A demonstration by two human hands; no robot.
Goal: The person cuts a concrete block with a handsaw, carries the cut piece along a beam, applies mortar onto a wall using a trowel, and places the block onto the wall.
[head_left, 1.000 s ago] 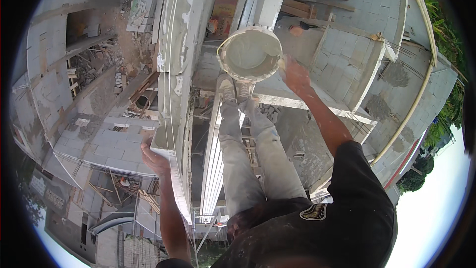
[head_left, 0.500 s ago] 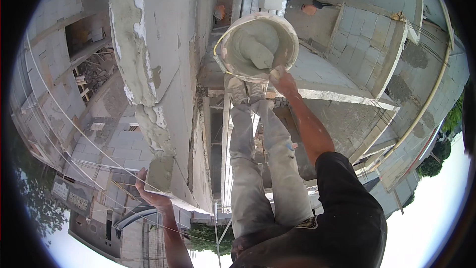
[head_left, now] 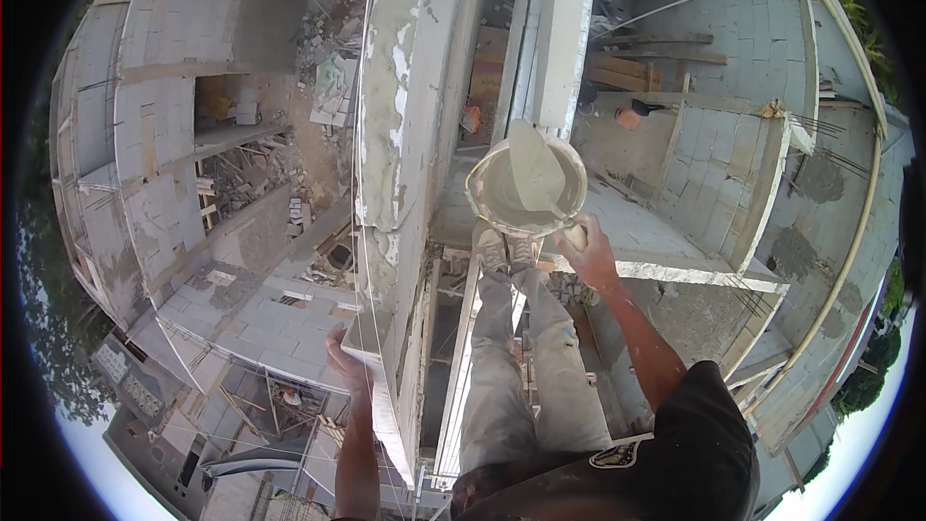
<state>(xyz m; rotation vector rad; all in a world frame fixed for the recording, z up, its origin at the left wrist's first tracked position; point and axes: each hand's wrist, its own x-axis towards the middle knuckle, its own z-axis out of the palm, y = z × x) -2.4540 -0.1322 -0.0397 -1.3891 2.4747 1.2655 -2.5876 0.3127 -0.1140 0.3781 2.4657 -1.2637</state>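
My right hand is closed round the handle of a trowel, whose pointed blade is coated with wet grey mortar. The blade stands over the mouth of a round bucket with a yellow handle, and wet mortar shows inside it. To the left runs a narrow wall with a rough strip of grey mortar along its top. My left hand rests against the outer side of this wall near its close end, fingers extended and partly hidden; it holds no tool.
My feet stand on a narrow ledge just below the bucket, high above the ground. A thin string runs along the wall. Metal channels lie beyond the bucket. Block walls, rubble and wooden planks lie far below.
The trowel has come up out of the mortar and its blade is now raised over the bucket. The view has shifted, so the wall appears further right. My left hand stays by the wall.
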